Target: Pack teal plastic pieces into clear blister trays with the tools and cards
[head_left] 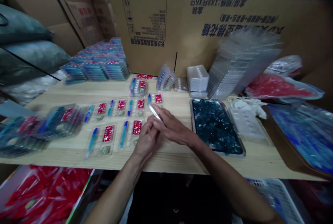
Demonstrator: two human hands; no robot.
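Both hands meet over the middle of the wooden table. Between them is a thin clear plastic piece [156, 113], seen edge-on and tilted. My left hand [147, 137] has its fingers bent round the lower side of it. From the right, my right hand [173, 125] presses against it with fingers together. Left of the hands, clear blister trays [106, 140] lie in two rows, each with a blue pen-like item and a red packet. One tray [159, 98] sits just beyond my fingers. The undersides of both hands are hidden.
A metal tray [244, 149] of dark blue pieces lies to the right. Stacked clear trays [231, 64] and white pieces [198, 78] stand behind. Filled packs [62, 120] are piled at the left, more [96, 64] at the back. A cardboard box [156, 16] blocks the rear.
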